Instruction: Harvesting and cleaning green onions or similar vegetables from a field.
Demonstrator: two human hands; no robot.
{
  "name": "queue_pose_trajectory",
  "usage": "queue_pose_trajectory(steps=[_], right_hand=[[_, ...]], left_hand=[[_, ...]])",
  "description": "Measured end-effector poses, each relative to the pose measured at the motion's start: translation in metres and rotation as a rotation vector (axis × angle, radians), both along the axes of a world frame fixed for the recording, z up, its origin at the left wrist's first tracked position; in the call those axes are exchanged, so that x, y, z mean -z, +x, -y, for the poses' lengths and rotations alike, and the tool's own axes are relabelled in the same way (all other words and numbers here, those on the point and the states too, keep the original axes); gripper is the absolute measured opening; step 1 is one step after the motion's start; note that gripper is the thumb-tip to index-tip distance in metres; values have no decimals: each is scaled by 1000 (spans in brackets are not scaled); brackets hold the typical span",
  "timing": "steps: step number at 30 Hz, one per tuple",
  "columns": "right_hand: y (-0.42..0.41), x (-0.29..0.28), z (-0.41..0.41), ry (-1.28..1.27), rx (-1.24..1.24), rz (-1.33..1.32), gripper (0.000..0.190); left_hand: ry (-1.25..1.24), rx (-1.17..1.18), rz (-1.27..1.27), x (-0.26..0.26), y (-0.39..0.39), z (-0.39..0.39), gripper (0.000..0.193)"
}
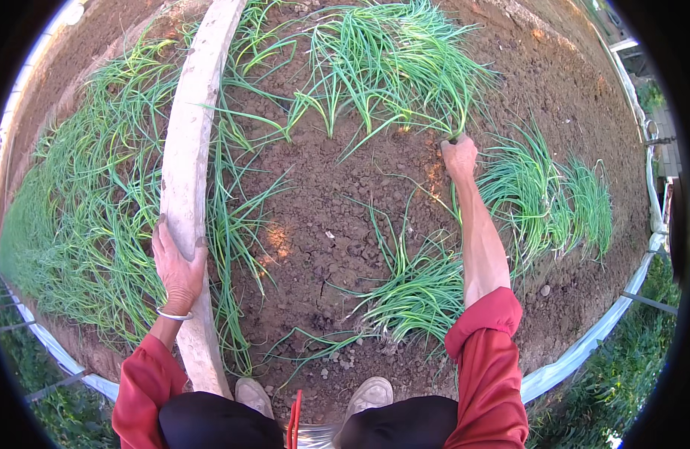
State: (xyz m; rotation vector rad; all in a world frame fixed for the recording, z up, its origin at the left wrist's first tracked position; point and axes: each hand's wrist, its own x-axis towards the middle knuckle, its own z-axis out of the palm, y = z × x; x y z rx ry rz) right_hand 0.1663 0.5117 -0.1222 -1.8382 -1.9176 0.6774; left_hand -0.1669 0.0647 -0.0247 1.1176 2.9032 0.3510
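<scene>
My left hand [179, 269] lies over a long pale wooden plank [188, 134], fingers along its left edge and thumb at its right edge. A white bangle [175, 315] circles that wrist. Ahead and to the right, my right hand [460, 157] is closed at soil level around the base of some green onion seedlings [462, 109]. The fingertips are hidden from me. Behind it spreads a dense clump of the same plants [390, 50]. Two loose bunches lie near my right arm: one bunch [418, 297] to its left, the other bunch [530, 191] to its right.
Brown crumbly soil [322, 219] lies between the plank and my right arm. Left of the plank stretches a thick bed of onion plants [87, 202]. My shoes [373, 395] stand at the near edge. White plastic sheeting [586, 351] borders the plot, with leafy plants [614, 387] beyond.
</scene>
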Motion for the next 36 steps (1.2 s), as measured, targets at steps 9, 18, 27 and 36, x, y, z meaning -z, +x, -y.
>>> queue_pose_trajectory(steps=[9, 18, 27, 36], right_hand=[[-10, 5, -17, -16, -173, 304, 37], [-24, 6, -17, -62, -139, 477, 25], [0, 2, -37, -207, -342, 305, 30], [21, 9, -24, -236, -412, -115, 26]], left_hand=[[-1, 32, -2, 1, -3, 0, 83], [-16, 47, 0, -1, -4, 0, 82], [-15, 25, 9, 1, -2, 0, 82], [17, 25, -20, 2, -3, 3, 83]])
